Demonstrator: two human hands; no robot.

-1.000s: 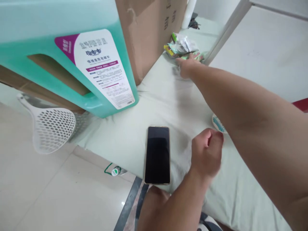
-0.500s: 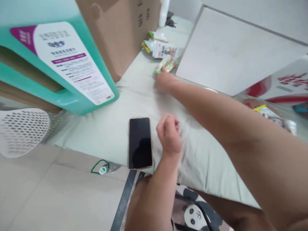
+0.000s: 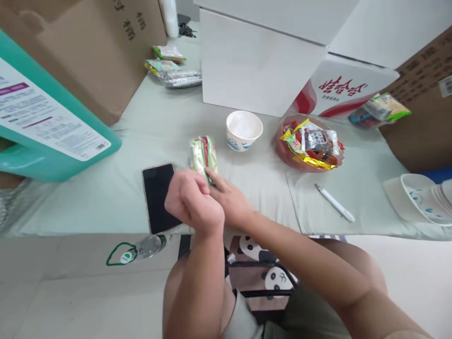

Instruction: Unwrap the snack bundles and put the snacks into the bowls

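My left hand (image 3: 194, 200) is curled into a fist above the right edge of a black phone (image 3: 158, 197), and nothing shows in it. Just beside and partly behind it, my right hand (image 3: 233, 202) has its fingers on the near end of a green, white and red snack packet (image 3: 205, 153). The fist hides part of that grip. Beyond the packet, to the right, stands a white paper bowl (image 3: 243, 129) with a blue print. Farther right, a reddish clear bowl (image 3: 287, 153) holds several snack packets.
A white pen-shaped tool (image 3: 335, 203) lies near the table's front edge. Paper bowls (image 3: 406, 197) stand at far right. White boxes (image 3: 243, 61) rise behind, more packets (image 3: 180, 77) lie at back left, and a green jug (image 3: 70, 127) and carton (image 3: 95, 56) stand left.
My right hand has drawn the snack packet from the back of the table toward me. My left fist has moved over the phone's edge. The view has swung right, showing both bowls.
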